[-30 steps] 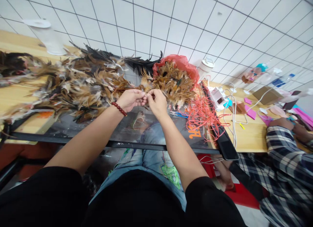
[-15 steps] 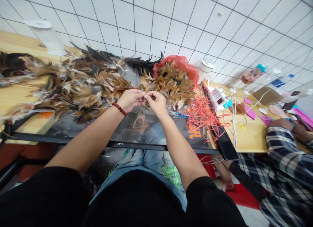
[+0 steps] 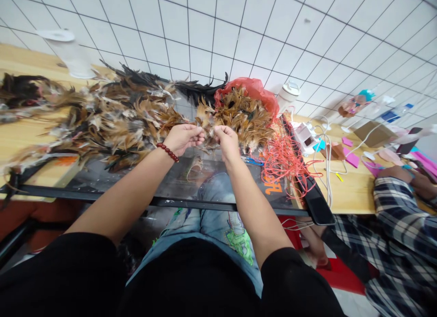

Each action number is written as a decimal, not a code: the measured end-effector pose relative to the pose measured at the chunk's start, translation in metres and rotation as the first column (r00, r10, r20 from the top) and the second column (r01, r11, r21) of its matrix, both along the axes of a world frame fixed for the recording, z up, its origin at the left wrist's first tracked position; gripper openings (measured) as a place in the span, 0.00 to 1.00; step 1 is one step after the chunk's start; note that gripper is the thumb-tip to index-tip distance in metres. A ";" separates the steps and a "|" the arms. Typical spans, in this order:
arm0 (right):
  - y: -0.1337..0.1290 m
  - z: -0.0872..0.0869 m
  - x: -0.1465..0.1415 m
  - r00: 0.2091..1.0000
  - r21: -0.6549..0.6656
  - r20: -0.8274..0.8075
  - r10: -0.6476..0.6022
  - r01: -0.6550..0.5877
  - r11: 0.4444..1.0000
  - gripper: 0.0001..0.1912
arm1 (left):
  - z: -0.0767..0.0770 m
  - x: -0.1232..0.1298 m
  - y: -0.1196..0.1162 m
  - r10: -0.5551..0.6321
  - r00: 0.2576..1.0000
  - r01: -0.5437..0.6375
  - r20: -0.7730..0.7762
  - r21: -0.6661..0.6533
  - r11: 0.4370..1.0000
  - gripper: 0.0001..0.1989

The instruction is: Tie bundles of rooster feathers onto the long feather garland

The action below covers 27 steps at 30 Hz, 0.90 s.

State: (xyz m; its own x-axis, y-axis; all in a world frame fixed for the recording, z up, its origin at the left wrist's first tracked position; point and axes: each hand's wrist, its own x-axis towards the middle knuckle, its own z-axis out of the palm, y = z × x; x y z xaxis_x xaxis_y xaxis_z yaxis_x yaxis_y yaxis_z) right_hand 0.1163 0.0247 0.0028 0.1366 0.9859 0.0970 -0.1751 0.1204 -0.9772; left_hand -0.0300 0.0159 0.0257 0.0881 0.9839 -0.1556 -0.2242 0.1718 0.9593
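Observation:
My left hand, with a red bead bracelet at the wrist, pinches something too small to make out. A short gap to its right, my right hand is also closed at the fingertips; what it grips cannot be seen. Just behind both hands lies a small tuft of pale brown feathers. To the left spreads a large heap of brown and cream feathers. More brown feathers fill a red plastic bag at the right. Blue-handled snips lie beside my right wrist.
A tangle of coral-red cord lies right of the snips, near a black phone at the edge. White cables run around a white charger. A lidded white cup stands behind. A person in a plaid sleeve works at far right.
My hands, touching at the fingertips before, have drawn apart; the right one moved a little rightward. The feather heaps look the same.

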 end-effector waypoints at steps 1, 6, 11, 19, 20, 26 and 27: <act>0.001 -0.001 0.001 1.000 -0.013 0.007 0.007 -0.007 1.000 0.11 | 0.000 -0.001 0.001 0.013 1.000 -0.013 0.012 -0.004 1.000 0.08; 0.000 -0.004 -0.001 0.993 -0.010 0.121 0.005 -0.004 1.000 0.07 | 0.001 -0.003 0.003 -0.018 0.991 0.023 0.130 -0.032 0.999 0.05; -0.010 0.006 -0.003 0.945 -0.076 -0.030 0.326 -0.327 0.942 0.13 | 0.003 -0.005 0.002 -0.227 0.960 0.245 0.161 -0.104 0.964 0.07; -0.005 0.006 0.005 0.954 -0.066 -0.181 0.237 -0.252 0.965 0.16 | 0.006 -0.005 -0.001 -0.370 0.919 0.390 0.136 -0.169 0.905 0.06; -0.002 0.004 0.007 0.968 -0.061 -0.179 0.178 -0.192 0.980 0.16 | 0.005 -0.004 -0.001 -0.362 0.924 0.379 0.126 -0.162 0.911 0.06; 0.006 0.001 0.013 0.986 -0.060 -0.162 0.033 -0.044 0.997 0.15 | -0.003 -0.002 0.004 0.101 0.982 -0.082 -0.162 0.122 0.989 0.07; 0.005 0.001 0.012 0.988 -0.051 -0.150 0.035 -0.043 0.998 0.15 | -0.005 -0.002 0.005 0.206 0.956 -0.162 -0.211 0.207 0.965 0.07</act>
